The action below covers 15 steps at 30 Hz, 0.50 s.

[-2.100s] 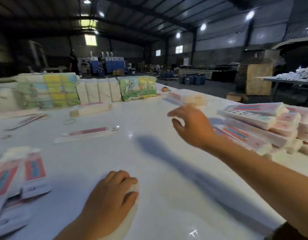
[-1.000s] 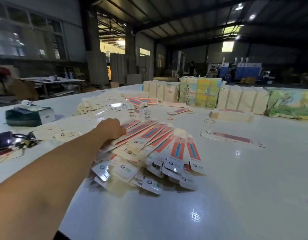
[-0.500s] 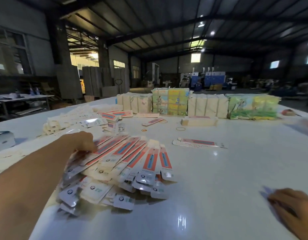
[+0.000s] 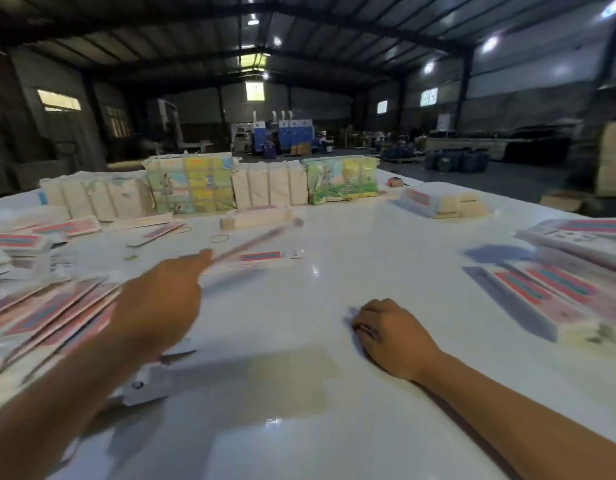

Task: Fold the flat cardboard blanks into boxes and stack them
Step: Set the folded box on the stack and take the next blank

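Observation:
My left hand [image 4: 161, 303] is raised over the table and pinches one flat blank [image 4: 254, 242], seen edge-on and blurred, slanting up to the right. A fanned pile of flat red-and-blue blanks [image 4: 47, 317] lies under and left of that hand. Resting knuckles-up on the white table [image 4: 317, 427], my right hand [image 4: 393, 334] has its fingers curled under, and nothing shows in it. Folded boxes [image 4: 555, 292] are stacked at the right. One more flat blank [image 4: 258, 259] lies in the middle.
Wrapped bundles [image 4: 195, 185] and white packs [image 4: 268, 185] line the far edge. A single folded box [image 4: 256, 216] and rubber bands [image 4: 219, 238] lie in front of them. More folded boxes [image 4: 438, 202] sit far right, more blanks [image 4: 22, 237] far left.
My left hand has lifted one blank off the fanned pile and swung it right. The view has turned right, bringing the box stack in. My right hand has moved in onto the table.

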Each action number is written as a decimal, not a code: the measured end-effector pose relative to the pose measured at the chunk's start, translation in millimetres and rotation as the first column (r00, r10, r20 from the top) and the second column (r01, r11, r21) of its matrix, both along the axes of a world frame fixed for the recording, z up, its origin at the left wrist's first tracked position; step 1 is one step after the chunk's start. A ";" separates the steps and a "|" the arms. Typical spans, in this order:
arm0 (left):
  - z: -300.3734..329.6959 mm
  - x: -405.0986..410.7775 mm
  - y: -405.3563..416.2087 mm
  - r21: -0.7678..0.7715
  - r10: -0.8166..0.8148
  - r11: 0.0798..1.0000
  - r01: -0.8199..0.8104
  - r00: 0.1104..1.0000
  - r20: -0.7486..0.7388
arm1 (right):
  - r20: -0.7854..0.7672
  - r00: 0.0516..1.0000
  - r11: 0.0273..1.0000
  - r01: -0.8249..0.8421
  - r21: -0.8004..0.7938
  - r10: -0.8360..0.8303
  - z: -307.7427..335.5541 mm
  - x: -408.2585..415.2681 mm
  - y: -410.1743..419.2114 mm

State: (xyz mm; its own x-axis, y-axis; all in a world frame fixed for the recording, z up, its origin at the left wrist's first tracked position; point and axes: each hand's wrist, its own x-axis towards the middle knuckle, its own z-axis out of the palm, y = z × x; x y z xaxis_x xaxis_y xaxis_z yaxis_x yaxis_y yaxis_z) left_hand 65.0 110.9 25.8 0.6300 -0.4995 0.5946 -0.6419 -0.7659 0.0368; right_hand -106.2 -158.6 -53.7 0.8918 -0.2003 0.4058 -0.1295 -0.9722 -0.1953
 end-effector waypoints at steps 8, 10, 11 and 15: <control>-72.4 -80.1 -73.4 0.052 -0.469 0.883 0.466 0.877 0.106 | 0.019 1.000 0.988 0.000 0.154 -0.003 -3.3 -3.8 -7.5; -73.6 -77.8 -71.4 0.049 -0.461 0.887 0.458 0.878 0.129 | 0.029 0.998 0.947 0.039 0.319 -0.051 -0.7 -2.7 -9.7; -73.0 -77.2 -71.8 0.047 -0.458 0.889 0.455 0.879 0.132 | 0.064 0.993 0.881 0.057 0.470 -0.098 2.1 -1.8 -10.8; -70.5 -78.0 -70.9 0.063 -0.457 0.889 0.453 0.884 0.100 | 0.236 0.944 0.180 -0.198 0.964 -0.230 20.7 -1.5 -11.4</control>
